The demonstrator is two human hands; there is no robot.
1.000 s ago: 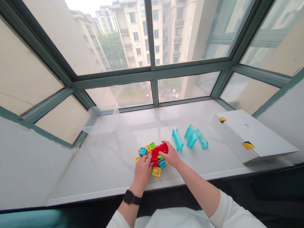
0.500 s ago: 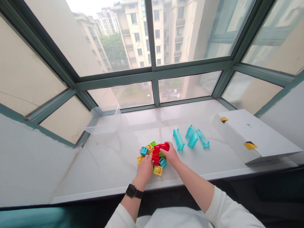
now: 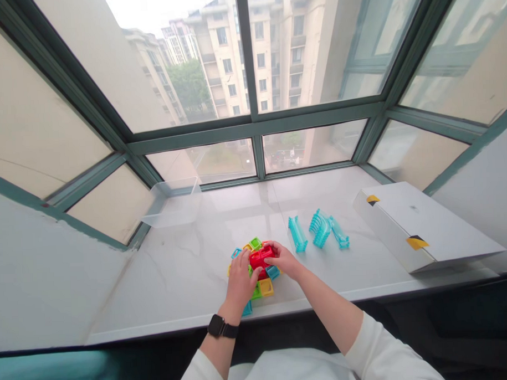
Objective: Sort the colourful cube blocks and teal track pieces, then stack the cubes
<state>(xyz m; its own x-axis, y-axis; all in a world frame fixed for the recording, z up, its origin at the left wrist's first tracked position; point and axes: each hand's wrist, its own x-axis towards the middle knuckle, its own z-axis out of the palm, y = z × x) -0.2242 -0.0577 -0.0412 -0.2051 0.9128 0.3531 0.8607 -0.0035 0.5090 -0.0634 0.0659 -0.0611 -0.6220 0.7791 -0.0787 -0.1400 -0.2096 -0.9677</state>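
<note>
My right hand [image 3: 283,260] is closed on a red toy building block [image 3: 260,258], thumb on its near face and fingers behind. My left hand [image 3: 240,279] lies over the left side of the block pile, fingers stretched and thumb apart, close against the red block's left end. Around and below the hands is a loose heap of plastic blocks: a green one [image 3: 255,243] at the back, a yellow one [image 3: 266,287] in front, a blue one [image 3: 273,272] on the right. Another blue block [image 3: 247,308] shows partly beside my left wrist. My left hand hides part of the heap.
Clear turquoise track pieces [image 3: 297,234], one of them curved [image 3: 320,228], lie right of the heap. A white box [image 3: 433,222] stands at the right, a transparent bin [image 3: 173,209] at the back left. The white sill's front edge [image 3: 324,299] runs close before me.
The red block in my right hand has moved left and nearer. My left hand has spread its fingers over the heap. A blue block now shows by my left wrist.
</note>
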